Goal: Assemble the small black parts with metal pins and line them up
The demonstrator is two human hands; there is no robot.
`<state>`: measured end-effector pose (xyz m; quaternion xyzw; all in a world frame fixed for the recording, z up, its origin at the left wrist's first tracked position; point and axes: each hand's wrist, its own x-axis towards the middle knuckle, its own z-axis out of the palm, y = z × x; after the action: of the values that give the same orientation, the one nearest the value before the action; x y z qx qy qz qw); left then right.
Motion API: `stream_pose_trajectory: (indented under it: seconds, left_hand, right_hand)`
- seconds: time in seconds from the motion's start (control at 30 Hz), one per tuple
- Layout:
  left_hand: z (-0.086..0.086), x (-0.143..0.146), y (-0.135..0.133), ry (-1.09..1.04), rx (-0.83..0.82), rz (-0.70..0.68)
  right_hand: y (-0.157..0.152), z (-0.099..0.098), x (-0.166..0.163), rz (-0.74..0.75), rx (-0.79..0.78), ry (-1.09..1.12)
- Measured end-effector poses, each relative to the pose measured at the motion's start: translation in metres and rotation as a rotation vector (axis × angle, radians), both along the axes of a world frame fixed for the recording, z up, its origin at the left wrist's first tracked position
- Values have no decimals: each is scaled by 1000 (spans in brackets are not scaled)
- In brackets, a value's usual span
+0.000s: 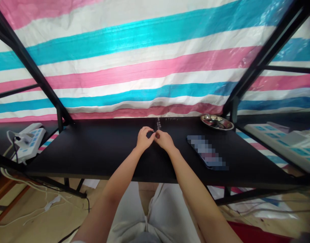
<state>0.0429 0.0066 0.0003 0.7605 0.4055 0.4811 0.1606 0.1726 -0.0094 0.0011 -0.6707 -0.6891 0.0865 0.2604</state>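
My left hand [144,138] and my right hand [165,140] meet over the middle of a black table [99,152]. Both have their fingers curled into a pinch, fingertips touching each other around something tiny and dark that I cannot make out. Just beyond the hands, a short row of small shiny pieces [159,124] lies on the table, and a line of tiny dark bits [170,119] sits by the far edge.
A round metal dish [216,122] stands at the back right. A blurred flat dark object [207,152] lies right of my hands. A white power strip with cables [29,141] sits at the left. Black frame posts [57,101] rise at both sides before a striped tarp.
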Motion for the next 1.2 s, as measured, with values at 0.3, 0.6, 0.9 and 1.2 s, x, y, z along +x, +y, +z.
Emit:
stream_pose_trajectory:
  seconds: [0.3,0.6,0.9,1.2]
  left_hand:
    - [-6,-2,10,-42,-196,12]
    - [2,-19,13,-17,-342,13]
    - [14,-101,50,323,-254,556]
    - [7,-148,62,459,-323,797]
  right_hand:
    - [-2,3,-3,50,67,84]
    - [0,-8,-12,152,165,78]
    - [0,-9,-14,214,156,112]
    - [-1,-8,-14,164,249,134]
